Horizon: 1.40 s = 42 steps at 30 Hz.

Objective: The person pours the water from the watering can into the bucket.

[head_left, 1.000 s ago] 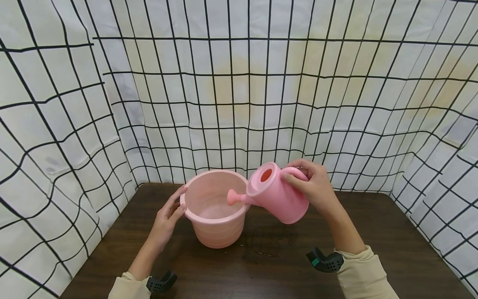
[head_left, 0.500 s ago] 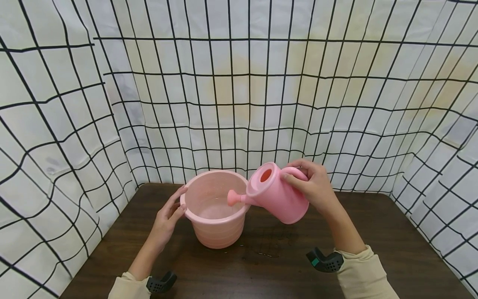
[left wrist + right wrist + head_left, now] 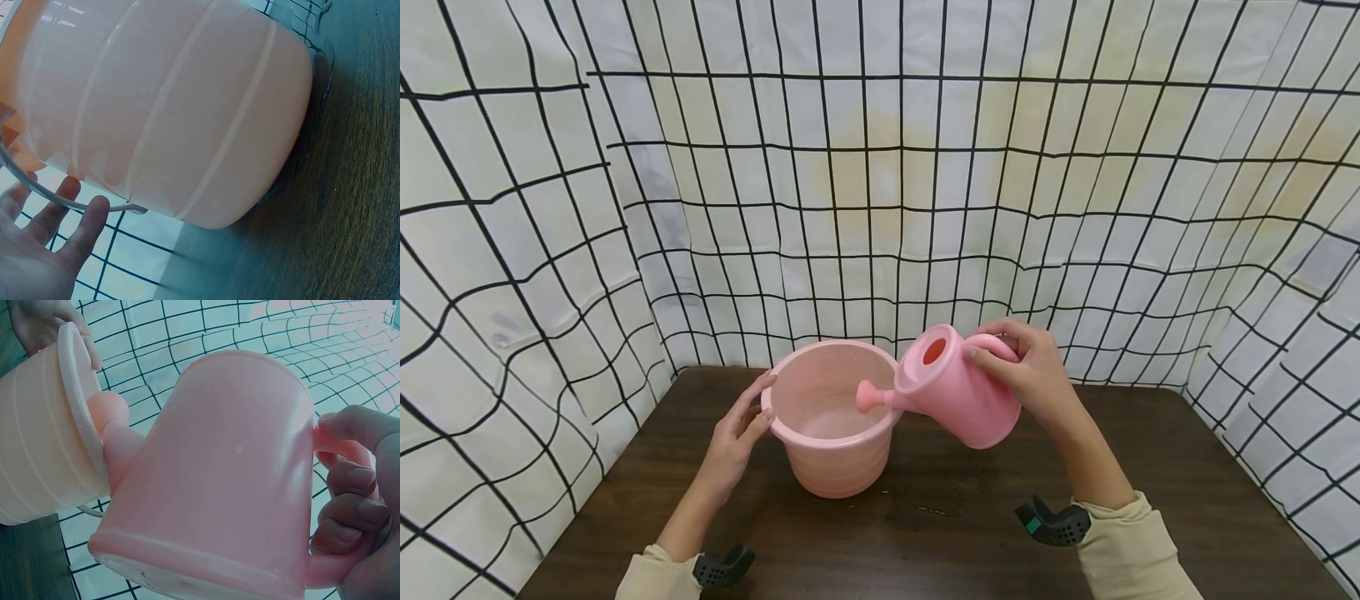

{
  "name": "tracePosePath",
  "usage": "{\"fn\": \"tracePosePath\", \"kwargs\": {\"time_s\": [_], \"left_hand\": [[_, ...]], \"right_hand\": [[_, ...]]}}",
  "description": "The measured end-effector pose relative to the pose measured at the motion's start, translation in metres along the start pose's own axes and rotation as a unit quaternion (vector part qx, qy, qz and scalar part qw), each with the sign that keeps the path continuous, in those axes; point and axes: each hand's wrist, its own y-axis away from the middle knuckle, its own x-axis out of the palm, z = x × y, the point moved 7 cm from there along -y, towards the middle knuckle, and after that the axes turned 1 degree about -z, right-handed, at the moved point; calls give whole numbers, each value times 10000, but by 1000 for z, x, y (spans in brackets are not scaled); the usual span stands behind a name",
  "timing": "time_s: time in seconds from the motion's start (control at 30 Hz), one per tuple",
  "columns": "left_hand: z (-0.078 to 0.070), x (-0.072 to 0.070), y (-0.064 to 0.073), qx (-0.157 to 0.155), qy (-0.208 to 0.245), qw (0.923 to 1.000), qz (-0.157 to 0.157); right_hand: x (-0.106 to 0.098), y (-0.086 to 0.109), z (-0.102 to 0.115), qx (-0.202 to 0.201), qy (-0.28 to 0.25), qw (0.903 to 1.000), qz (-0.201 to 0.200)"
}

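Observation:
A pale pink bucket (image 3: 837,467) stands upright on the dark wooden table. My left hand (image 3: 737,433) holds its rim at the left side; the left wrist view shows those fingers (image 3: 86,228) at the rim beside the thin bail handle (image 3: 59,199). My right hand (image 3: 1033,367) grips the loop handle of a pink watering can (image 3: 966,400), fingers curled round it in the right wrist view. The can is tilted left above the table, its round spout head (image 3: 869,397) over the bucket's opening. Whether water flows out cannot be made out.
Small wet streaks (image 3: 934,510) lie on the dark table (image 3: 880,554) in front of the bucket. A white cloth with a black grid (image 3: 880,208) surrounds the table at the back and sides. Dark devices (image 3: 1052,523) are strapped at both wrists.
Both hands, the bucket and the tilted watering can stay in nearly the same place. A small glint inside the bucket half a second ago is no longer visible.

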Motion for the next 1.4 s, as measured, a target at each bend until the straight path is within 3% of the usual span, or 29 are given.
{"fn": "tracePosePath", "kwargs": {"time_s": [1.4], "left_hand": [[-1,0,1,18,-5,10000,42]], "right_hand": [[1,-3,1,-52,3,10000,-2]]}}
